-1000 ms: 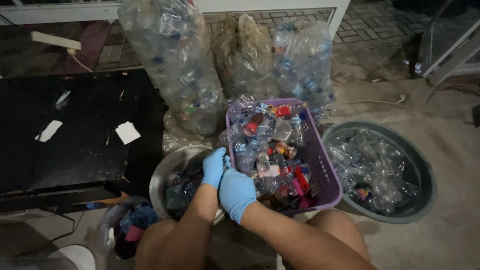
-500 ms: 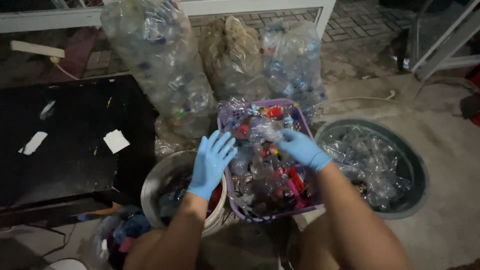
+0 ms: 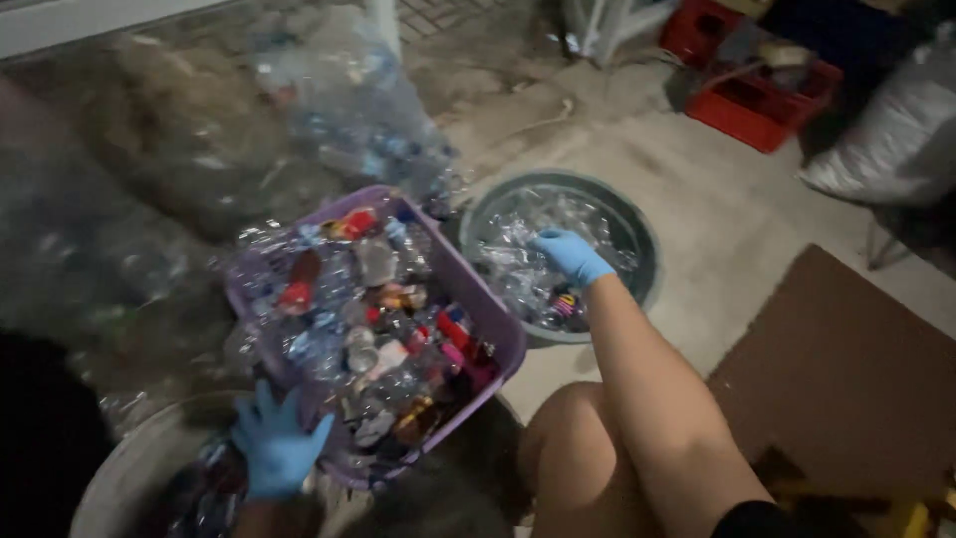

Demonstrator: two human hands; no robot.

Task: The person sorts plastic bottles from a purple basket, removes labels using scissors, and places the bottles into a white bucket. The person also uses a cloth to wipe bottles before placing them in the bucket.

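While you crouch over the sorting spot, your right hand [image 3: 570, 255], in a thin blue glove, reaches out at about 1 o'clock into the round green-rimmed tub [image 3: 637, 221]. Fingers are curled down onto the crinkled clear plastic scraps [image 3: 518, 284] inside; whether they pinch anything, cannot tell. Your left hand [image 3: 276, 446], gloved the same, sits at 7 o'clock with fingers spread apart, flat against the near corner of the purple basket [image 3: 498, 329], gripping nothing visible.

Purple basket: rectangular, rigid plastic, rounded corners, tilted. It is packed to the rim with crushed clear bottles [image 3: 363, 319] with red, orange and white caps and labels. Its right edge lies just beside the green tub's rim, narrow gap between.

A round grey metal bowl [image 3: 119, 478] at 7 o'clock, under the left hand, holds dark mixed pieces, blurred.

Big clear sacks [image 3: 339, 110] stuffed with bottles stand at 11 to 12 o'clock, soft and shiny, pressing the basket's far edge. Bare concrete floor [image 3: 717, 199] opens at 2 o'clock. Flat brown cardboard [image 3: 846, 369] lies at 4 o'clock, near your right knee [image 3: 568, 438]. A red crate [image 3: 757, 95] sits far off at 1 o'clock.
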